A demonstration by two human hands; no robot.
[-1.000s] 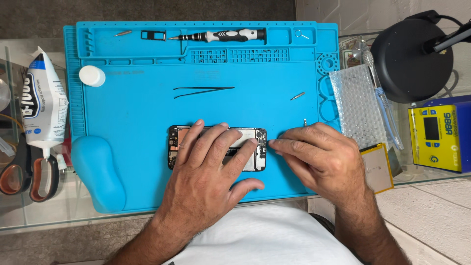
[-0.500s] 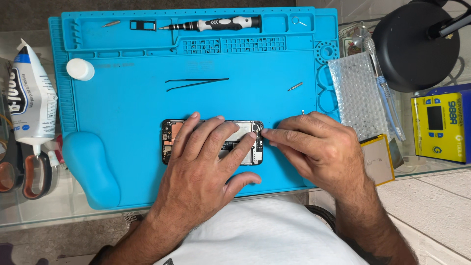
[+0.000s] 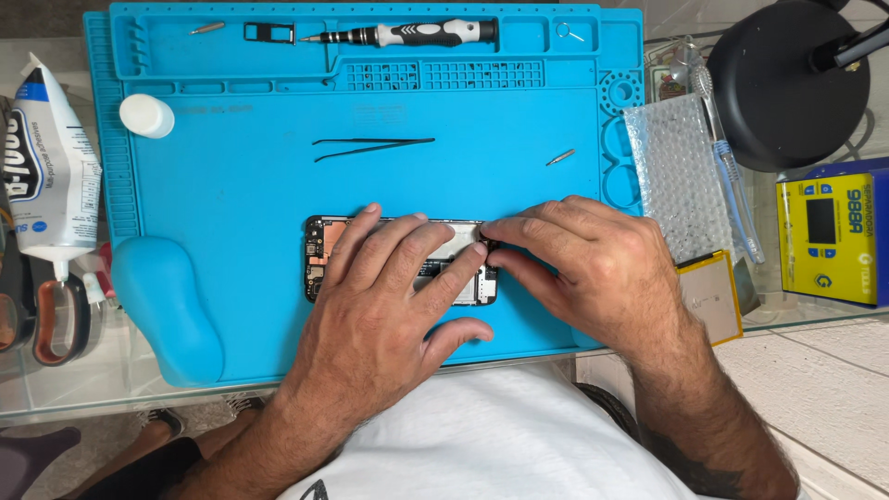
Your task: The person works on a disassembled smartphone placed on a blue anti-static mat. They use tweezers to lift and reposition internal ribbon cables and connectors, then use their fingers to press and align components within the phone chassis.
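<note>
An opened phone (image 3: 320,256) with its black circuit board showing lies flat on the blue work mat (image 3: 250,194). My left hand (image 3: 389,306) rests on top of it with fingers spread, pressing it down and covering most of it. My right hand (image 3: 593,268) is at the phone's right end, fingertips pinched against its top right corner. Whether something small sits between those fingertips I cannot tell.
Black tweezers (image 3: 370,146) and a small metal bit (image 3: 559,157) lie on the mat above the phone. A screwdriver (image 3: 407,35) sits in the top tray, a white cap (image 3: 146,116) at left. A glue tube (image 3: 51,176), bubble wrap (image 3: 681,176), black lamp base (image 3: 787,83) and yellow box (image 3: 829,241) surround the mat.
My right hand's fingertips have moved slightly left onto the phone's top right corner. My left hand stays pressed on the phone.
</note>
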